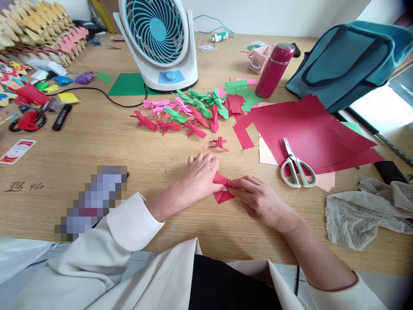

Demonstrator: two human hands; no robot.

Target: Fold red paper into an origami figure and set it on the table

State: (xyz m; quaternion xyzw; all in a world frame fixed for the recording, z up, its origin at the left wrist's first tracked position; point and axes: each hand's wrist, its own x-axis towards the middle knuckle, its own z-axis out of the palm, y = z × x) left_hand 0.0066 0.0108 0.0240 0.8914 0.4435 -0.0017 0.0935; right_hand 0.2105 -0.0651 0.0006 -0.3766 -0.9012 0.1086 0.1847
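Note:
A small piece of folded red paper lies on the wooden table between my hands, with creases showing on its near part. My left hand is over its left side, fingers bent and thumb pressed on the paper. From the right, my right hand pinches the paper's edge between thumb and fingertips. Part of the sheet is hidden under my hands. Just beyond them sits a small folded red paper figure. Behind it lie several more folded figures in red, pink and green, among them a green one.
White-handled scissors rest on large red sheets at the right, near a crumpled grey cloth. A red flask, a teal bag and a fan stand farther back. A black marker lies left.

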